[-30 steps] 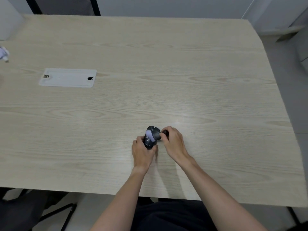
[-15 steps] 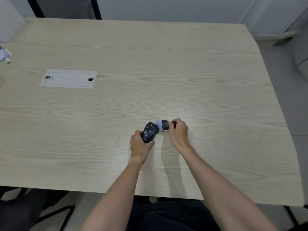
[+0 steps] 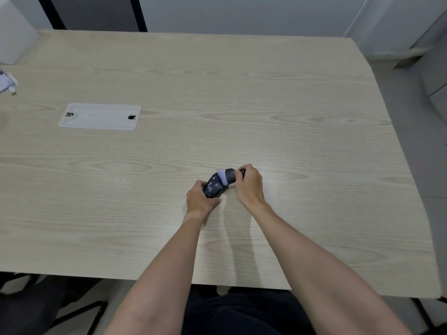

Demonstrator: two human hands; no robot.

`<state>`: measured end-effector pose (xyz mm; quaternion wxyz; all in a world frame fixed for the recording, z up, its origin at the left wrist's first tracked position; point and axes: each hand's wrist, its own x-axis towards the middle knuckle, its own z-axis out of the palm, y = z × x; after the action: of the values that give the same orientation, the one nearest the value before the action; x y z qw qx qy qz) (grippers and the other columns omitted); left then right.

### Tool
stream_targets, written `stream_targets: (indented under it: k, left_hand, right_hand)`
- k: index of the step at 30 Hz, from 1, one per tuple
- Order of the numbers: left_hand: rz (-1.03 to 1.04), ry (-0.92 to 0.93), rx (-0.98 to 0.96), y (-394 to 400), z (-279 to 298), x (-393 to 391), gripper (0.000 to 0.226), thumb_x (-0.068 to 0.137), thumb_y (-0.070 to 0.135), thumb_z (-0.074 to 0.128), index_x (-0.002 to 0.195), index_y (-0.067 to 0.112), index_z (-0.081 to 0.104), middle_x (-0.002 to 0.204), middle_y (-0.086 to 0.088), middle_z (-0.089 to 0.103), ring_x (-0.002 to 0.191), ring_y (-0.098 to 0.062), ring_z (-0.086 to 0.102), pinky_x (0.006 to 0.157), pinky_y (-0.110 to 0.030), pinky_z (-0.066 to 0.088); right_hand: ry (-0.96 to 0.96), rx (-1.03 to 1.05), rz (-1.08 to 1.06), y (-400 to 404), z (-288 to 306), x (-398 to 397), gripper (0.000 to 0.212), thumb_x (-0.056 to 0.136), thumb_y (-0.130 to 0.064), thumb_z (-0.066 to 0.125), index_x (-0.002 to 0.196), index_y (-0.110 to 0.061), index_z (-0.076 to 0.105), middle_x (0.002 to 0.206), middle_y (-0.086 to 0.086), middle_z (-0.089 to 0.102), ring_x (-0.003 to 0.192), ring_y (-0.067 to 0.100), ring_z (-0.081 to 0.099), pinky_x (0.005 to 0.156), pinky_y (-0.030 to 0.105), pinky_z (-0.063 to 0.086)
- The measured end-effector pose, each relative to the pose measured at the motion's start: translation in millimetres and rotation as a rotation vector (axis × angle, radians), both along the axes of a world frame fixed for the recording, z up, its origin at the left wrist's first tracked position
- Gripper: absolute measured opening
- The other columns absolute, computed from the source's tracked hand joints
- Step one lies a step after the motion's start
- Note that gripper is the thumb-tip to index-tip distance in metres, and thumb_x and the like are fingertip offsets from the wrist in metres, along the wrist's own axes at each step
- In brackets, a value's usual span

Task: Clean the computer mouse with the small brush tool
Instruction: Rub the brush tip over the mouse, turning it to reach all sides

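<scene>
A dark computer mouse (image 3: 212, 187) with small pale specks on its top sits tilted on the wooden table (image 3: 242, 105), near its front edge. My left hand (image 3: 201, 199) grips the mouse from its near end. My right hand (image 3: 249, 184) holds the small brush tool (image 3: 228, 176), a dark stubby body with a pale lavender brush head. The brush head presses on the far right part of the mouse. The tool's rear end pokes out between my right fingers.
A white rectangular cover plate (image 3: 100, 116) lies flush in the table at the left. A white box (image 3: 14, 37) and a crumpled white item (image 3: 7, 83) sit at the far left edge. A dark chair (image 3: 96, 13) stands behind the table.
The brush head, beside the mouse's far end half a second ago, has come back onto the mouse's top. My left hand keeps hold of the mouse throughout.
</scene>
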<state>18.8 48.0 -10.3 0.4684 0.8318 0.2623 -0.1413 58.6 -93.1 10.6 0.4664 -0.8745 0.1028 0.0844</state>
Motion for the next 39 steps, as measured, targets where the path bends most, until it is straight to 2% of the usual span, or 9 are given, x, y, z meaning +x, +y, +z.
stream_targets:
  k: [8, 13, 16, 20, 24, 27, 30, 35, 39]
  left_hand:
    - [0.028, -0.03, -0.04, 3, 2, 0, 0.047, 0.064, 0.004, 0.084, 0.104, 0.014, 0.061, 0.094, 0.002, 0.063, 0.077, -0.01, 0.059, 0.056, -0.009, 0.039]
    - [-0.005, 0.017, -0.055, 8, 5, 7, 0.05, 0.068, 0.003, 0.083, 0.109, 0.016, 0.058, 0.095, 0.005, 0.059, 0.073, 0.003, 0.052, 0.056, -0.008, 0.038]
    - [-0.023, 0.03, -0.047, 10, 7, 13, 0.054, 0.068, 0.002, 0.083, 0.114, 0.015, 0.058, 0.096, 0.005, 0.058, 0.076, -0.003, 0.055, 0.061, -0.01, 0.039]
    - [-0.044, 0.02, -0.031, 11, 5, 15, 0.056, 0.068, 0.005, 0.083, 0.117, 0.015, 0.058, 0.104, 0.001, 0.061, 0.092, -0.017, 0.059, 0.078, -0.023, 0.044]
    - [-0.05, -0.002, -0.015, 10, 1, 16, 0.061, 0.068, 0.006, 0.084, 0.121, 0.015, 0.057, 0.105, 0.001, 0.06, 0.094, -0.017, 0.057, 0.082, -0.025, 0.044]
    - [-0.053, 0.005, -0.031, 11, 2, 17, 0.06, 0.07, 0.003, 0.083, 0.123, 0.015, 0.057, 0.104, 0.003, 0.059, 0.096, -0.017, 0.058, 0.08, -0.023, 0.042]
    - [-0.054, 0.003, -0.032, 13, 1, 17, 0.061, 0.07, 0.003, 0.083, 0.123, 0.015, 0.057, 0.104, 0.004, 0.059, 0.095, -0.014, 0.056, 0.081, -0.022, 0.041]
    - [-0.002, -0.011, -0.035, 13, -4, 16, 0.056, 0.067, 0.008, 0.084, 0.117, 0.018, 0.06, 0.102, 0.004, 0.065, 0.095, -0.017, 0.062, 0.074, -0.02, 0.044]
    - [0.017, -0.009, -0.058, 14, -5, 15, 0.055, 0.069, 0.005, 0.083, 0.116, 0.02, 0.061, 0.105, 0.002, 0.068, 0.089, -0.012, 0.062, 0.064, -0.01, 0.04]
  right_hand:
    - [0.055, 0.037, 0.221, 2, -4, 3, 0.015, 0.095, -0.018, 0.056, 0.098, -0.007, 0.066, 0.097, 0.005, 0.067, 0.088, 0.017, 0.06, 0.067, 0.019, 0.041]
    - [-0.001, -0.012, 0.081, -1, -8, 9, 0.018, 0.099, -0.018, 0.05, 0.103, -0.005, 0.062, 0.102, 0.008, 0.063, 0.093, 0.02, 0.058, 0.075, 0.025, 0.042]
    - [-0.021, -0.011, 0.052, -1, -6, 13, 0.019, 0.1, -0.018, 0.049, 0.103, -0.005, 0.062, 0.102, 0.007, 0.063, 0.094, 0.019, 0.057, 0.075, 0.024, 0.04]
    - [-0.055, 0.046, 0.062, 2, -1, 10, 0.017, 0.096, -0.018, 0.052, 0.097, -0.006, 0.064, 0.095, 0.005, 0.065, 0.088, 0.016, 0.059, 0.068, 0.018, 0.04]
    - [-0.008, 0.034, 0.125, 4, -8, 4, 0.015, 0.096, -0.018, 0.052, 0.097, -0.008, 0.064, 0.096, 0.005, 0.065, 0.087, 0.015, 0.059, 0.071, 0.02, 0.041]
    - [0.004, -0.016, -0.005, 1, -8, 7, 0.018, 0.099, -0.021, 0.048, 0.101, -0.008, 0.061, 0.101, 0.005, 0.062, 0.093, 0.019, 0.057, 0.073, 0.024, 0.041]
    - [-0.049, 0.017, -0.053, -1, -3, 10, 0.017, 0.099, -0.021, 0.049, 0.098, -0.009, 0.061, 0.098, 0.005, 0.063, 0.09, 0.018, 0.057, 0.066, 0.018, 0.038]
    - [-0.044, 0.052, 0.228, 13, 4, 5, 0.014, 0.095, -0.019, 0.056, 0.093, -0.008, 0.066, 0.091, 0.003, 0.066, 0.08, 0.013, 0.058, 0.066, 0.017, 0.041]
    - [-0.081, -0.035, 0.365, 24, 1, 6, 0.012, 0.094, -0.017, 0.055, 0.09, -0.008, 0.062, 0.091, 0.006, 0.065, 0.083, 0.019, 0.057, 0.072, 0.027, 0.043]
